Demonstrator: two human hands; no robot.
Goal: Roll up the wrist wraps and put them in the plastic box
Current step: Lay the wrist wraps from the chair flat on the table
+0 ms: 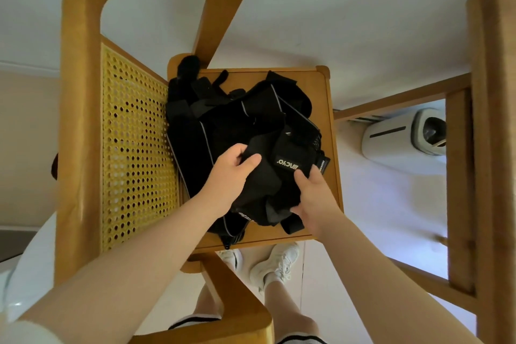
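The wrist wraps [251, 131] are lying heaped on the chair seat [325, 109]. The left hand [229, 173] is pinching a fold at seven o'clock; the right hand [312, 195] is gripping the five o'clock edge. Separating one strap first would help; no plastic box is showing.

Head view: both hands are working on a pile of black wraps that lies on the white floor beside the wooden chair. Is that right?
Not quite. In the head view, the left hand and right hand do grip the black wraps, but the pile lies on the wooden chair's seat, not on the floor.

wrist wraps [251, 131]: matt black cloth | chair [329, 109]: smooth wood, woven cane
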